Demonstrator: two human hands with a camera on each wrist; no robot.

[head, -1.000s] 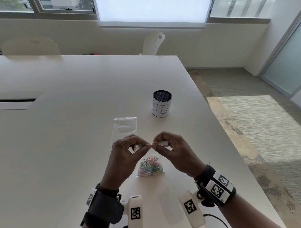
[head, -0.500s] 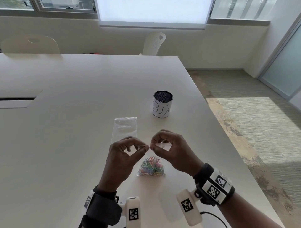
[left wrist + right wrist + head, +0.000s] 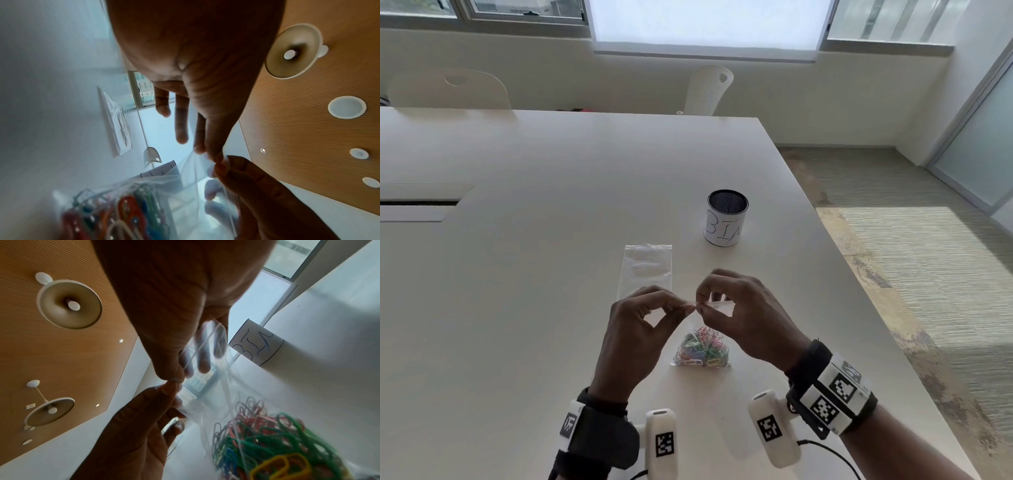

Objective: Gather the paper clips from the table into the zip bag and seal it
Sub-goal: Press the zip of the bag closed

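White table (image 3: 524, 260) fills most of the head view, with a mesh cup (image 3: 726, 218) marked "BIN" toward the upper right of centre and a spare empty bag (image 3: 647, 270) lying flat just left of it. Low in the middle of the frame we hold the zip bag (image 3: 717, 306) upright, its bottom resting on the table and the coloured paper clips (image 3: 702, 351) heaped inside. Our left hand (image 3: 635, 337) pinches the top strip between thumb and forefinger, the other fingers loose; our right hand (image 3: 744, 317) pinches the same strip right beside it, fingertips nearly touching.

We judge the clips gathered and the sealing under way. To do it well, we should keep the left pinch fixed as an anchor and run the right thumb and forefinger outward along the strip, pressing firmly. Whether the left part of the strip is already closed we cannot tell, so it deserves a second pass. Keeping the clips low prevents them from jamming the track.
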